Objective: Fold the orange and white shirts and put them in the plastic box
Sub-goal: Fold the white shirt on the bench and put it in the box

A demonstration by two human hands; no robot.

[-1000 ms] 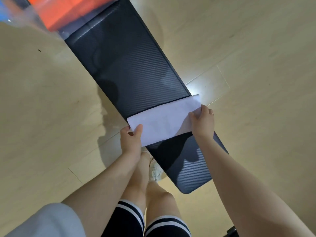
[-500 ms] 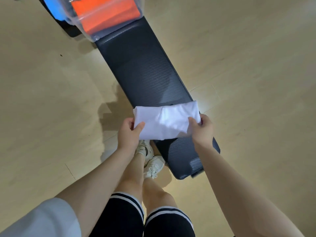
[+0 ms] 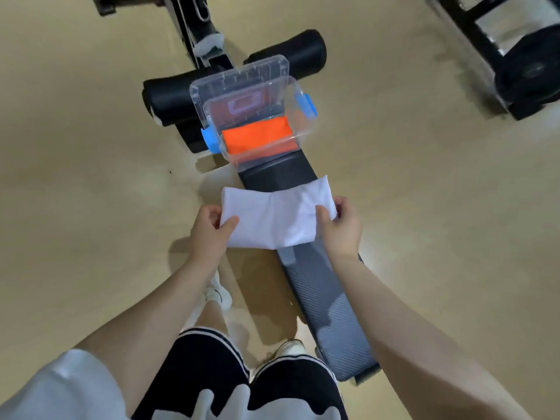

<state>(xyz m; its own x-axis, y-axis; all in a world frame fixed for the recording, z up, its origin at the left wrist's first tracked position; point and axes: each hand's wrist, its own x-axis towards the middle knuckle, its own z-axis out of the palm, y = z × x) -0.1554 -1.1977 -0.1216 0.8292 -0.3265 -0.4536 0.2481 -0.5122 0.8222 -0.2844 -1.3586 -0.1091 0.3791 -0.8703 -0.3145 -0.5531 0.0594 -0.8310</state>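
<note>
Pale wood floor (image 3: 91, 207) lies under a long black tabletop (image 3: 327, 304). Left hand (image 3: 209, 231) and right hand (image 3: 341, 228) each pinch an end of the folded white shirt (image 3: 272, 219), held just before the plastic box (image 3: 257, 116). Inside it lies the orange shirt (image 3: 257, 136).

Clear glossy plastic box (image 3: 274, 86), ribbed bench (image 3: 327, 301)

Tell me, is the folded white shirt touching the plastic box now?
Apart. In the head view, a strip of bare black bench pad separates the white shirt from the plastic box.
</note>
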